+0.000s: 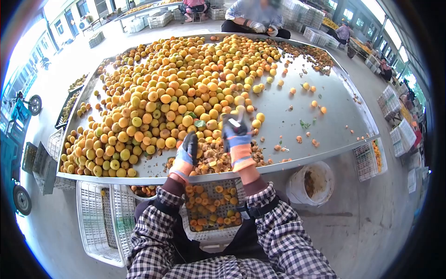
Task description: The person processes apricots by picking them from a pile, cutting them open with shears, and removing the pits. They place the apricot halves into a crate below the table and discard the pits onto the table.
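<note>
Fruits (pixel 166 98) are lying heaped on the worktop (pixel 341 123), ahead and leftward of left hand (pixel 187 151), which is sitting nearer the bulk, and right hand (pixel 237 132), blurring; cannot tell either's opening or hold.

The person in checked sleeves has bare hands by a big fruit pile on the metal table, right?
Not bare: the head view shows gloves on the left hand and right hand. The big fruit pile is on the metal table.
</note>
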Tool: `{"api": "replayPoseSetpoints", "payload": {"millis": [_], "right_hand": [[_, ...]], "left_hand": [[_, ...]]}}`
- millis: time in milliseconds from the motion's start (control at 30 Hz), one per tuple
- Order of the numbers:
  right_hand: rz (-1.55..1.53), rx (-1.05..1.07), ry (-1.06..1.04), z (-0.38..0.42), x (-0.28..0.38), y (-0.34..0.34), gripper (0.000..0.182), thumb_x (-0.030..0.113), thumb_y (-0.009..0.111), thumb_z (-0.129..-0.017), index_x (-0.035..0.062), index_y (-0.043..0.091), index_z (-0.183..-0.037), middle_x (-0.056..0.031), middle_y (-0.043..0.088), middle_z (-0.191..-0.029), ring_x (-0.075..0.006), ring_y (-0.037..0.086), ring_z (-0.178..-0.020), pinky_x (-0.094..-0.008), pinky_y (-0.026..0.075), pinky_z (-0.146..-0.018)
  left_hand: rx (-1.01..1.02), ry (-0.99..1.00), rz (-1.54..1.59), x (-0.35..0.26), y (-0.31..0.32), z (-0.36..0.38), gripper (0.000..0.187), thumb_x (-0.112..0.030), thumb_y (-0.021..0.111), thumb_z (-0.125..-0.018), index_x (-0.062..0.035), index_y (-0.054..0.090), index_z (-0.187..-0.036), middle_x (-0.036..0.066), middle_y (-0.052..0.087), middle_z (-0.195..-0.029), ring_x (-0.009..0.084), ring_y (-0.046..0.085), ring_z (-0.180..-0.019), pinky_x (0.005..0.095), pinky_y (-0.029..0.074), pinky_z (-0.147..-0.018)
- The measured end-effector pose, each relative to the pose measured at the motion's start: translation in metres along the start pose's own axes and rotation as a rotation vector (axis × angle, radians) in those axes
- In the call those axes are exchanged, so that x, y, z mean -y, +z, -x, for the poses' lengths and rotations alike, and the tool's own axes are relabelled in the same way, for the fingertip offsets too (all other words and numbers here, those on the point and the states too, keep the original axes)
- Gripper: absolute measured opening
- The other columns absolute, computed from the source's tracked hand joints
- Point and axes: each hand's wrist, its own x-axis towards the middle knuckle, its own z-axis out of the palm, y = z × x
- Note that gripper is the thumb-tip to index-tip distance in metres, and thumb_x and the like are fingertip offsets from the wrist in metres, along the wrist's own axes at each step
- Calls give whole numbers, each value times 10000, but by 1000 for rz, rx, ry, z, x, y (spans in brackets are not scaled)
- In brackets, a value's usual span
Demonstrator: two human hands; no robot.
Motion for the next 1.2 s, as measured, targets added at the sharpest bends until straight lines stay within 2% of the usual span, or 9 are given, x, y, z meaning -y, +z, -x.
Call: {"api": "replayPoseSetpoints", "payload": {"millis": [67, 267, 367, 467, 633, 867, 1067, 1133, 1200], "right_hand": [[-150, 188, 15, 8, -18, 7, 165, 105, 701, -837, 43, 649, -981, 4, 639, -785, -76, 565, -672, -216, 457, -609], [405, 489, -97, 34, -33, 11, 305, 279, 722, -795, 91, 636, -1019, -115, 670, -843, -279, 654, -787, -370, 510, -696], [745, 372, -250, 36, -19, 16, 205, 210, 693, -751, 88, 577, -870, -160, 636, -809, -385, 612, -816, -434, 492, -663], [854, 371, -223, 38, -16, 19, 281, 310, 630, -816, 116, 598, -1017, -137, 677, -877, -357, 644, -861, -437, 514, -724], [719, 243, -131, 32, -23, 17, 278, 313, 671, -799, 89, 647, -962, -141, 682, -907, -337, 648, -868, -411, 515, -747], [888, 300, -143, 24, -23, 4, 300, 323, 655, -839, 128, 627, -1064, -91, 703, -871, -284, 670, -850, -389, 524, -745], [786, 353, -103, 22, -15, -7, 303, 266, 686, -812, 116, 621, -1068, -108, 695, -888, -299, 664, -854, -370, 523, -758], [743, 414, -79, 19, -18, -13, 329, 261, 684, -809, 101, 623, -1090, -128, 685, -929, -310, 655, -885, -370, 520, -771], [709, 511, -53, 21, -20, -17, 363, 265, 678, -814, 96, 622, -1129, -143, 672, -992, -315, 645, -923, -376, 518, -780]], "left_hand": [[-31, 760, -638, -5, -13, 3, 778, -175, 767, -701, -22, 378, -1357, 165, 570, -1186, 316, 603, -1036, 375, 492, -866], [55, 398, -219, -22, 7, 15, 835, -80, 756, -653, -29, 357, -1385, 210, 573, -1190, 379, 594, -1057, 387, 496, -859], [115, 13, 412, 7, 15, 11, 530, -128, 587, -908, -37, 394, -1393, 74, 613, -1062, 180, 615, -849, 276, 502, -737], [31, 81, 103, -18, 21, 24, 510, -247, 513, -984, 15, 374, -1399, 118, 549, -1254, 181, 507, -1140, 282, 402, -975], [160, -253, 325, -67, 9, 47, 380, -148, 547, -930, -73, 513, -1301, 65, 652, -1036, 162, 616, -885, 271, 503, -731], [-41, -181, -692, -99, 5, 52, 265, -288, 611, -885, -89, 685, -1044, 166, 679, -988, 326, 648, -916, 398, 511, -784], [56, 175, -644, -92, -3, 67, 231, -259, 636, -881, -99, 694, -1036, 123, 699, -884, 302, 666, -835, 365, 520, -744], [554, -109, -201, -122, -16, 85, 245, -215, 638, -889, -69, 679, -1082, 79, 700, -874, 225, 669, -802, 344, 524, -731], [749, 469, -190, -116, -24, 91, 248, -108, 644, -879, -39, 655, -1117, 79, 685, -996, 106, 625, -878, 298, 517, -776]]}}
